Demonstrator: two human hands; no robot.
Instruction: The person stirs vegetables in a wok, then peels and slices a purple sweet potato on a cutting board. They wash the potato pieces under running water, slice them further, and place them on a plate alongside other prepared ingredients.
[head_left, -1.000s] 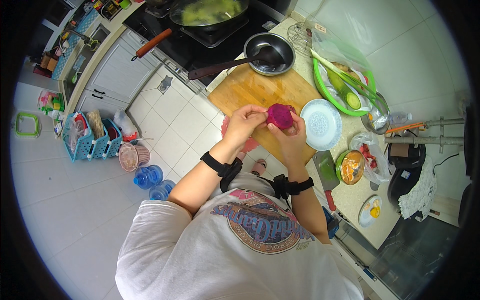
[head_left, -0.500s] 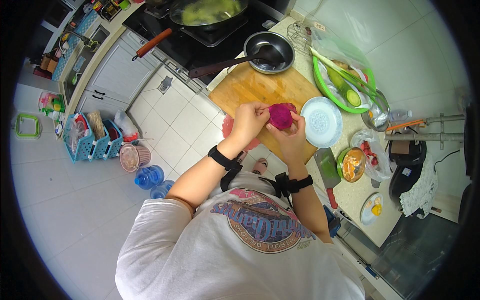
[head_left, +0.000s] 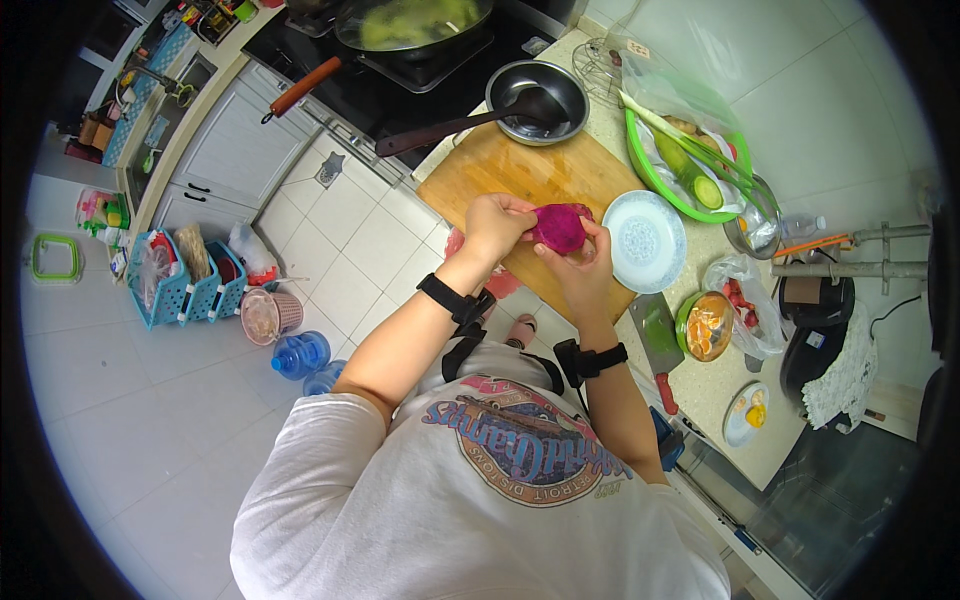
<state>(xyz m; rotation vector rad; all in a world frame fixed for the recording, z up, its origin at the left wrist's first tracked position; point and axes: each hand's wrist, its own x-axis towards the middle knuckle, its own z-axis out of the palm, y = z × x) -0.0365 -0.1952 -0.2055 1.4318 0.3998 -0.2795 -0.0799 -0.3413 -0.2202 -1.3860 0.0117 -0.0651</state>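
Between my two hands, above the wooden cutting board [head_left: 495, 170], is a deep magenta dragon fruit piece [head_left: 560, 229]. My left hand [head_left: 497, 228] pinches its left edge with thumb and fingers. The fingers of my right hand [head_left: 583, 262] close round its right and lower side. Some pinkish-red material shows just behind the fruit; its shape is mostly hidden. A white plate with a blue pattern [head_left: 646, 245] stands right of the board. Beside the board's lower right corner lies a cleaver [head_left: 657, 335] with a red handle.
Beyond the board, a metal bowl [head_left: 567, 82] holds a dark ladle [head_left: 450, 130]. A pan [head_left: 415, 45] sits on the stove. At right are a green basket [head_left: 640, 160] of vegetables, a bowl of orange segments [head_left: 707, 325], a bag of red fruit [head_left: 745, 300] and a small plate [head_left: 738, 425].
Both hands have shifted very slightly left with the dragon fruit, which is turned a little. The grip of each hand stays much the same.
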